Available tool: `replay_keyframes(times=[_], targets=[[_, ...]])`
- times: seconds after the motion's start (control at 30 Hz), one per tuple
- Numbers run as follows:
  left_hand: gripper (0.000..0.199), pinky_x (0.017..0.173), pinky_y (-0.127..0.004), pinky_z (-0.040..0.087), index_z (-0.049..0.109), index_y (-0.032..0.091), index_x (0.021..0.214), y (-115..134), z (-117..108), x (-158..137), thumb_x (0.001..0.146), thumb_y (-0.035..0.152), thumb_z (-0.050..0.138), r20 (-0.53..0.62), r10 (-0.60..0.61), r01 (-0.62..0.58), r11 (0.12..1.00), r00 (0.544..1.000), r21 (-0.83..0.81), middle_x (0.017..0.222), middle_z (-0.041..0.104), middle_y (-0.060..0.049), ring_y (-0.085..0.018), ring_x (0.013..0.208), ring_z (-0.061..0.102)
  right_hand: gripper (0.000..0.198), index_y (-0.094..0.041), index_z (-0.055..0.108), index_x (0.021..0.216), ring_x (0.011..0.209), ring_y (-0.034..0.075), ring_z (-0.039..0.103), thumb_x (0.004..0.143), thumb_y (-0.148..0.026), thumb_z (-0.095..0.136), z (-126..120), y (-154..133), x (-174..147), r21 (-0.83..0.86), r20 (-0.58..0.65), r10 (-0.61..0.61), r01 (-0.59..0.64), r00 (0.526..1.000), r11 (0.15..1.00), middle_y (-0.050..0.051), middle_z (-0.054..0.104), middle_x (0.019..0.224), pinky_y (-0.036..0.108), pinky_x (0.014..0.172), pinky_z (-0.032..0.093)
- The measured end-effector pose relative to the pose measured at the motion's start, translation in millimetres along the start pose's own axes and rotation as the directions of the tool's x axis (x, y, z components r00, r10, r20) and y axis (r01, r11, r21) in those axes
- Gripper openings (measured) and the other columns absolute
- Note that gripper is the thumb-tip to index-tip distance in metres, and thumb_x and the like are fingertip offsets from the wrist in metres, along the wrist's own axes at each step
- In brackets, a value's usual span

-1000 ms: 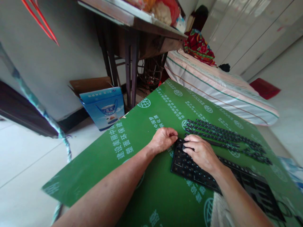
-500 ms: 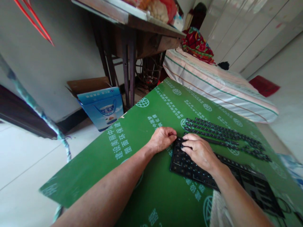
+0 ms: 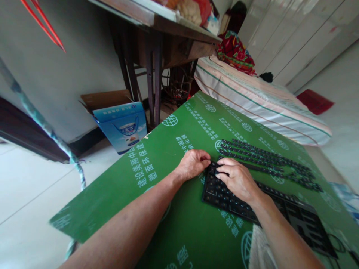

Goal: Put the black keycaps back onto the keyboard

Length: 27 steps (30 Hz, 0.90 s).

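Observation:
A black keyboard [image 3: 221, 194] lies on the green board, many of its key places bare of caps. My left hand [image 3: 193, 164] is closed at the keyboard's upper left corner, thumb and forefinger together; anything between them is too small to make out. Over the same corner lies my right hand [image 3: 237, 179], fingers apart and bent a little, their tips touching the keyboard. Its forearm crosses and hides the keyboard's middle. Behind the keyboard, loose black keycaps [image 3: 252, 152] are laid out in several rows.
The green printed board [image 3: 112, 194] forms the work surface. A greyish cloth [image 3: 260, 246] lies at the keyboard's near edge. A blue carton [image 3: 120, 127] stands on the floor at left, near a dark wooden table [image 3: 179, 52]. Farther back is a bed [image 3: 260, 101].
The whole view has shifted very slightly. Both hands keep their places at the keyboard corner, and the keyboard and keycap rows stay put.

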<state>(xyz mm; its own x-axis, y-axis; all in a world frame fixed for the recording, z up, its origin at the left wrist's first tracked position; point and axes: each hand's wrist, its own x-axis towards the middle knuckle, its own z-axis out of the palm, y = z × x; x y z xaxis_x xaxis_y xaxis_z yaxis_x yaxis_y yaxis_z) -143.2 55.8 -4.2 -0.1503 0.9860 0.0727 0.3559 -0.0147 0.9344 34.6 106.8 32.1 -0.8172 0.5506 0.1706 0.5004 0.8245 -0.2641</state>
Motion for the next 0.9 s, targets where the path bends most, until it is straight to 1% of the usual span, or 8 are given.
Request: replay_keyframes(times=[0.27, 0.43, 0.53, 0.6, 0.77, 0.9], targets=[[0.013, 0.055, -0.021, 0.043, 0.067, 0.018, 0.075, -1.6, 1.2, 0.1, 0.071, 0.022, 0.056, 0.005, 0.0, 0.0, 1.0, 1.0, 0.009, 0.061, 0.064, 0.003, -0.011, 0.056, 0.055, 0.015, -0.021, 0.073, 0.075, 0.101, 0.022, 0.06, 0.08, -0.016, 0.06, 2.8, 1.3, -0.1, -0.024, 0.001, -0.013, 0.013, 1.0, 1.0, 0.007, 0.067, 0.106, 0.036, 0.092, 0.049], [0.012, 0.055, -0.021, 0.043, 0.067, 0.018, 0.075, -1.4, 0.8, 0.5, 0.071, 0.023, 0.057, 0.006, -0.001, 0.001, 1.0, 1.0, 0.014, 0.061, 0.065, 0.003, -0.011, 0.056, 0.055, 0.015, -0.022, 0.073, 0.077, 0.1, 0.021, 0.06, 0.082, -0.019, 0.059, 5.4, 1.9, -2.5, -0.04, -0.038, -0.018, 0.016, 0.999, 0.999, 0.007, 0.067, 0.106, 0.036, 0.091, 0.049], [0.011, 0.054, -0.021, 0.042, 0.067, 0.018, 0.074, -0.4, 0.6, 0.1, 0.071, 0.023, 0.057, 0.008, 0.0, -0.001, 1.0, 1.0, 0.017, 0.061, 0.064, 0.003, -0.011, 0.055, 0.054, 0.016, -0.022, 0.073, 0.076, 0.101, 0.022, 0.059, 0.082, -0.018, 0.058, 7.7, -0.2, -5.1, -0.091, -0.064, -0.035, 0.029, 0.997, 0.995, 0.007, 0.067, 0.105, 0.036, 0.091, 0.05], [0.011, 0.054, -0.022, 0.042, 0.067, 0.018, 0.074, 0.0, 0.7, -0.3, 0.071, 0.023, 0.057, 0.008, 0.001, -0.001, 1.0, 1.0, 0.017, 0.06, 0.064, 0.003, -0.011, 0.055, 0.054, 0.018, -0.02, 0.073, 0.08, 0.104, 0.023, 0.058, 0.084, -0.018, 0.055, 9.6, -2.9, -7.6, -0.145, -0.077, -0.049, 0.037, 0.996, 0.989, 0.009, 0.066, 0.106, 0.036, 0.091, 0.05], [0.012, 0.055, -0.022, 0.042, 0.066, 0.017, 0.075, -0.3, 1.1, -0.6, 0.072, 0.024, 0.057, 0.013, 0.003, -0.003, 1.0, 1.0, 0.016, 0.061, 0.064, 0.003, -0.011, 0.055, 0.054, 0.027, -0.016, 0.069, 0.098, 0.115, 0.025, 0.052, 0.09, -0.015, 0.044, 15.4, -11.5, -16.3, -0.253, -0.104, -0.071, 0.042, 0.992, 0.966, 0.012, 0.065, 0.113, 0.039, 0.1, 0.043], [0.014, 0.056, -0.022, 0.043, 0.067, 0.017, 0.078, -1.4, 1.2, 0.4, 0.072, 0.025, 0.057, 0.009, -0.001, 0.001, 1.0, 1.0, 0.021, 0.063, 0.065, 0.001, -0.011, 0.056, 0.055, 0.03, -0.01, 0.066, 0.107, 0.122, 0.028, 0.048, 0.093, -0.018, 0.04, 20.3, -20.2, -23.4, -0.322, -0.11, -0.09, 0.05, 0.99, 0.945, 0.017, 0.062, 0.12, 0.043, 0.1, 0.041]])
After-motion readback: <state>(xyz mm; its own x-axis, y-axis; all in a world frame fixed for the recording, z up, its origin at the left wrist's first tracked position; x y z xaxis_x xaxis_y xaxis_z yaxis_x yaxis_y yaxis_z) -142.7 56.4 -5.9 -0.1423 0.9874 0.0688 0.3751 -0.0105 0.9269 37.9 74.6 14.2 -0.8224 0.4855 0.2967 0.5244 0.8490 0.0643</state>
